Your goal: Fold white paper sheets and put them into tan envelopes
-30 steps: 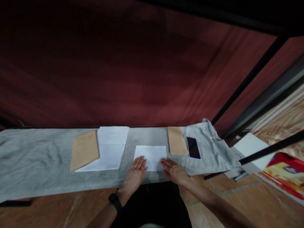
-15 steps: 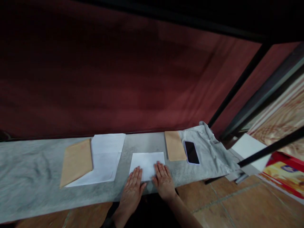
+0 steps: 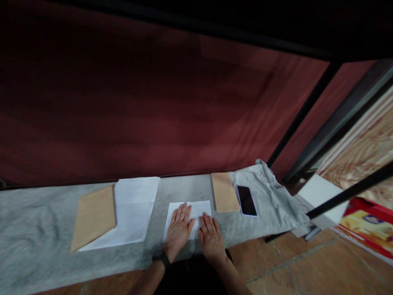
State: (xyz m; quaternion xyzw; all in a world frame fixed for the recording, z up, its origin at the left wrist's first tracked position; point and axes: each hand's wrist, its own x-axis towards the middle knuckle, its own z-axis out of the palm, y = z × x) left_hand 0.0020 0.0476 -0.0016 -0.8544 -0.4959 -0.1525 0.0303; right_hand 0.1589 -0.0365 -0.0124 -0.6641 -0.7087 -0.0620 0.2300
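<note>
A small white sheet of paper [image 3: 198, 207], which looks folded, lies on the grey cloth right in front of me. My left hand [image 3: 180, 226] rests flat on its left and middle part, fingers stretched out toward the far edge. On the lower right of the paper, my right hand [image 3: 211, 238] lies flat too, its fingertips on the sheet. Neither hand grips anything. Close to the right of the paper is a brown paper envelope [image 3: 225, 192]. Larger white sheets [image 3: 135, 213] lie to the left, partly covered by another brown envelope [image 3: 94, 213].
A phone [image 3: 247, 200] lies right of the envelope. The narrow surface under the grey cloth [image 3: 39, 250] runs along a dark red panel [image 3: 153, 114]. Black metal bars [image 3: 302, 114] stand on the right. A red printed box [image 3: 368, 225] sits near the tiled floor [image 3: 276, 262].
My left hand has slid forward and right, farther onto the white paper. The right hand stays near the paper's lower right. The view has shifted slightly.
</note>
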